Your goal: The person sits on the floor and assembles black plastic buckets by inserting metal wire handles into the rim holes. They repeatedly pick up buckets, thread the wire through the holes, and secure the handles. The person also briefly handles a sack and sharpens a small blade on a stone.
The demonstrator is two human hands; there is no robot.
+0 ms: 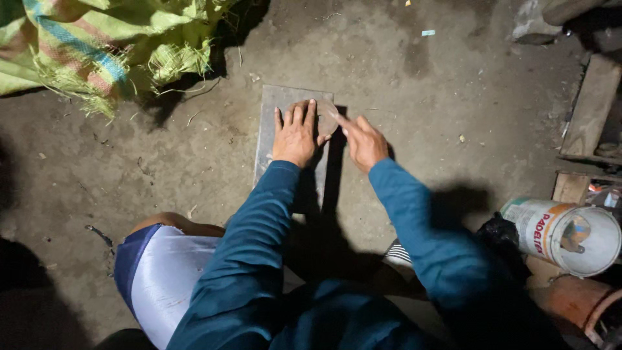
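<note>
Pressing down flat with my left hand [295, 137], fingers spread on a round brownish disc [326, 118] on the grey slab [275, 129], right hand [364, 142] pinching its edge I think, so I'm mid-shaping and next needs steady pressure.

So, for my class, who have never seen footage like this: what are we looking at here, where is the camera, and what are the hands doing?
There is one picture, taken by a camera worn on a person's head, looking down at their own two bare hands. The person crouches over a dirt floor. A flat grey slab lies on it. The left hand presses flat on the slab, and the right hand touches a thin round disc at the slab's far corner. Nearby lie a frayed woven sack and a tin can on its side.
</note>
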